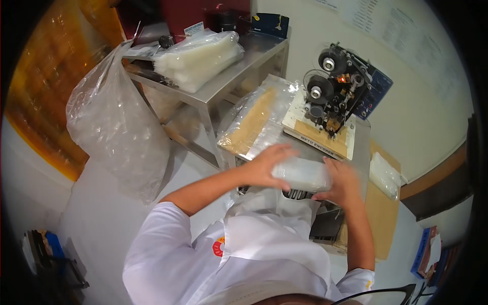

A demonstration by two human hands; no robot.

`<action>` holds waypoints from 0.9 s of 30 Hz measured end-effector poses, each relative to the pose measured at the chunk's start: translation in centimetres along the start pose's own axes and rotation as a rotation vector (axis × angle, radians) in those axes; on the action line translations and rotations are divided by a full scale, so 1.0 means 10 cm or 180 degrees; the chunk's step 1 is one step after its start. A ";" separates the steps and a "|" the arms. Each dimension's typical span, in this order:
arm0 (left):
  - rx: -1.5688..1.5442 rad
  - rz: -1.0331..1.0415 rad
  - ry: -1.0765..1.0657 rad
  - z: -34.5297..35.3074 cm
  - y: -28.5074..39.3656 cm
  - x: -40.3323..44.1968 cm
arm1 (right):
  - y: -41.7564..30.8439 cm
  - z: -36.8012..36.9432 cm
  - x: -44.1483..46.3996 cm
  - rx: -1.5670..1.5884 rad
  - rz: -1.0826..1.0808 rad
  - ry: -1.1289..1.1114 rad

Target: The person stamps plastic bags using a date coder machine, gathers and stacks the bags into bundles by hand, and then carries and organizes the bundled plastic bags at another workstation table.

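A stack of clear plastic bags [303, 174] lies between my two hands, above the front edge of the metal table and close to my apron. My left hand [268, 166] is at its left end, thumb at the near side and blurred fingers at the far side. At the other end, my right hand [339, 182] curves round the stack, also a little blurred. Just beyond my hands stands a coding machine [335, 86] with black reels, on a white base marked "METO ENCODER".
A large clear sack [117, 122] hangs at the left of a steel table [203, 96], which bears a pile of plastic bags [198, 58]. A plastic-covered brown sheet [251, 119] lies left of the machine. Another bag bundle [385, 175] rests on cardboard [384, 223] at right.
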State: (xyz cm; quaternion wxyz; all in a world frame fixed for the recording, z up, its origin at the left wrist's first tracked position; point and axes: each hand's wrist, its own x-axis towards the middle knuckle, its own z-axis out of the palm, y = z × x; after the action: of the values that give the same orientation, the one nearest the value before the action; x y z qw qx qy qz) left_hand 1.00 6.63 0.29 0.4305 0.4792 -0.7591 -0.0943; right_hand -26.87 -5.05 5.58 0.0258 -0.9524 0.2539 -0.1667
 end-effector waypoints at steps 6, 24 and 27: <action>-0.0476 -0.0016 0.0087 0.09 -0.02 0.13 | -0.05 -0.06 0.16 0.0441 -0.0126 -0.0080; -0.2910 -0.2116 0.2005 0.33 0.13 -0.05 | -0.02 0.28 0.27 0.0463 0.0026 -0.0120; -0.2738 -0.1609 0.1867 0.26 0.31 0.07 | -0.24 0.12 0.27 0.0338 0.0121 -0.0043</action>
State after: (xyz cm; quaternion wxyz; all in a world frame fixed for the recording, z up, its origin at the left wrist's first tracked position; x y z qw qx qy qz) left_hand -3.10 6.99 0.82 0.7430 0.4337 -0.3633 -0.3575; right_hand -23.10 -4.33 5.58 0.0813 -0.9458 0.2626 -0.1730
